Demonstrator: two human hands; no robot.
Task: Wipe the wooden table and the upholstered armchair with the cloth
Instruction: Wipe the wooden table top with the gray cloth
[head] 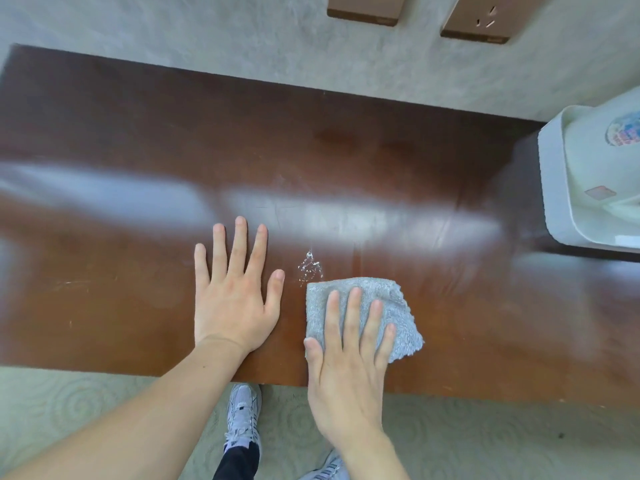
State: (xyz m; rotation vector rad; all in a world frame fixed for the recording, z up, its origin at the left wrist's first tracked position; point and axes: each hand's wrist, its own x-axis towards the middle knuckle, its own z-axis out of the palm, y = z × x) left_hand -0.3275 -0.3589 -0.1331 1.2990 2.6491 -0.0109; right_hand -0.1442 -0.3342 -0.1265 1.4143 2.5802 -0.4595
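Two bare hands are lying on the wooden table (121, 140), which is filling most of the picture from left to right. The left hand (235, 292) is resting flat on the brown wood in the lower middle of the frame, with its fingers straight and spread wide, holding nothing. The right hand (349, 362) is sitting just to the right of it, and the two hands are lying close but not touching. The right hand is pressing down on the gray cloth (391, 299), with its fingers straight on top of the fluffy fabric. The cloth is lying folded near the front edge of the table, a little right of the middle.

Some small white specks (310, 268) are sitting on the wood just above the top left corner of the cloth, between the two hands. A pale shine is stretching across the middle of the table.

At the right edge of the frame, a white plastic tray (557, 188) is standing on the table with a white thing inside it. At the top, two brown wall sockets (367, 8) are sitting on the gray wall behind the table. At the bottom, white sneakers (242, 417) are standing on a pale patterned carpet (76, 407). The armchair is not showing.
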